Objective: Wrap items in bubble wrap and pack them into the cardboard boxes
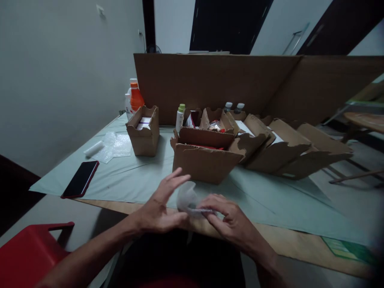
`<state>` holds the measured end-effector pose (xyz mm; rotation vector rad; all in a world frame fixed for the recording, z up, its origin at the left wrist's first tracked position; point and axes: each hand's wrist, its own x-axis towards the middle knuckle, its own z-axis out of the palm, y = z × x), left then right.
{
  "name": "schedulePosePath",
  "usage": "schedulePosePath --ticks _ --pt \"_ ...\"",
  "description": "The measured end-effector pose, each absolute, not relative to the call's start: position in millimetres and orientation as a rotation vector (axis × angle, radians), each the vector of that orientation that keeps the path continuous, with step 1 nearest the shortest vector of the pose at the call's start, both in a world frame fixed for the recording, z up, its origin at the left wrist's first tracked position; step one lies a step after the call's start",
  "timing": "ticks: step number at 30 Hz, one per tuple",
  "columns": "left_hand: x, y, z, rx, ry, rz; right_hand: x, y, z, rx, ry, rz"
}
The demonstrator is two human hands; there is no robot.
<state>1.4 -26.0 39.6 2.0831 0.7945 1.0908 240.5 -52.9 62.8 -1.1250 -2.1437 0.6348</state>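
Over the near table edge, my right hand pinches a curled piece of translucent plastic wrap between thumb and fingers. The wrap is blurred, and I cannot tell whether anything is inside it. To its left, my left hand has thumb and fingers spread around the curl; contact with it cannot be made out. Just beyond both hands stands a cardboard bin with something red inside.
Bubble wrap lies at left beside a rolled piece, with a phone nearer. More cardboard bins hold boxes and packets. Bottles stand behind them, before a cardboard screen. A red stool is at lower left.
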Motion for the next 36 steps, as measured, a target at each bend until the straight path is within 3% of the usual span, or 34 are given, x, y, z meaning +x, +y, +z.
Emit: schedulePosePath --ticks 3,6,11,17,20,24,28,32,36 --pt "16.4 -16.5 47.3 2.300 0.571 0.783 241.4 -61.2 75.4 -1.093 -2.251 0.475" --pt "8.8 -4.3 28.2 2.379 0.716 0.625 257.9 -68.2 79.4 -1.148 -2.155 0.332" --pt "-26.8 12.1 9.1 2.375 1.035 0.751 292.0 -68.4 76.1 -1.303 -1.915 0.168" --pt "-31.1 21.9 18.5 2.638 1.276 1.193 298.5 -52.3 57.7 -1.281 -1.877 -0.165" --pt "-30.4 16.9 -4.0 2.734 1.247 1.021 310.3 -51.9 21.4 -1.302 -2.016 -0.254" --pt "-45.0 1.4 -33.4 2.757 1.096 0.650 345.1 -73.0 -30.9 -1.488 -2.198 -0.190" --pt "-43.2 -10.4 -24.0 2.677 1.099 0.758 353.8 -85.6 -35.3 -1.642 -2.064 -0.124" --pt "0.3 -14.8 -12.4 2.713 1.023 0.806 287.8 -59.9 -15.6 -1.508 -2.135 0.005" --pt "24.0 -12.9 -30.9 2.726 1.033 0.523 219.8 -30.6 -23.6 -1.387 -2.366 0.199"
